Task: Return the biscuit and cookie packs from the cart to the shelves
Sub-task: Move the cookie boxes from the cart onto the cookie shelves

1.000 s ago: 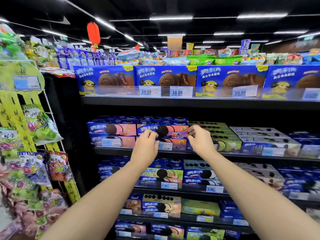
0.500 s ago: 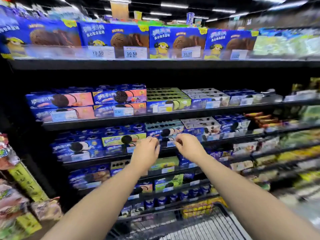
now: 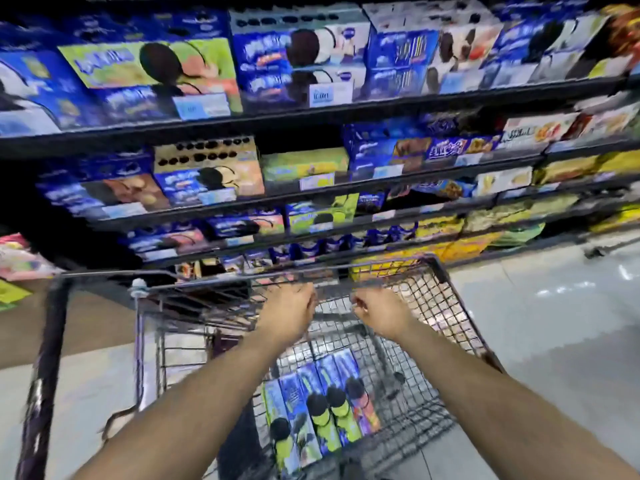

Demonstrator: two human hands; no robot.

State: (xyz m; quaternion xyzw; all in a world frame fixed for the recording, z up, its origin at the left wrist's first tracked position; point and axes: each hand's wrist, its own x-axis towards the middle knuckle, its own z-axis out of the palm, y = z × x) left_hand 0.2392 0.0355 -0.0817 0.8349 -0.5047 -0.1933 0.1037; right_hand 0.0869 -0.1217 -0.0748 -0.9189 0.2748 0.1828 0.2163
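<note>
Several blue cookie packs (image 3: 322, 407) stand side by side on the bottom of a wire shopping cart (image 3: 446, 296), with black cookies and green or orange print on them. My left hand (image 3: 289, 311) and my right hand (image 3: 379, 311) hover over the cart's middle, above the packs, a short gap between them. Both hands have their fingers curled downward and hold nothing. Behind the cart rise dark shelves (image 3: 311, 116) stocked with blue, green and white cookie boxes. The picture is blurred by motion.
Snack bags (image 3: 17, 258) hang on a rack at the far left. A dark post of the cart's frame (image 3: 45, 375) runs down the left side. Pale floor tiles (image 3: 554, 323) lie to the right of the cart. Yellow packs (image 3: 464, 247) fill the lowest shelf.
The view has dropped from the upper shelves to the cart. Both hands have come down from the shelf front and now hang over the cart, holding nothing.
</note>
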